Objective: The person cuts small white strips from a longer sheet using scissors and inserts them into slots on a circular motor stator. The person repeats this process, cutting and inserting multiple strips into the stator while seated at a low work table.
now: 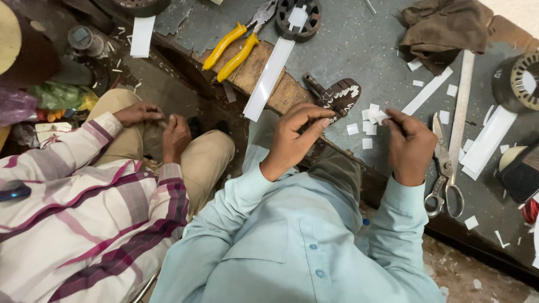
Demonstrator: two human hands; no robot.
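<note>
My right hand (410, 147) pinches a small cluster of white paper squares (375, 115) at its fingertips, above my knee. My left hand (295, 140) is raised opposite it, fingers curled and pointing toward those squares, thumb close to the forefinger; I see nothing clearly between them. More loose white squares (368, 143) lie on the grey floor just beneath. A brown patterned sandal (339, 95) sits beyond my left fingertips.
Scissors (446, 168) and a metal ruler (461, 106) lie right of my right hand. Yellow-handled pliers (230, 47), a long white strip (269, 76) and a stator core (297, 19) lie ahead. A brown cloth (443, 28) is far right. A co-worker's hands (160, 120) work at left.
</note>
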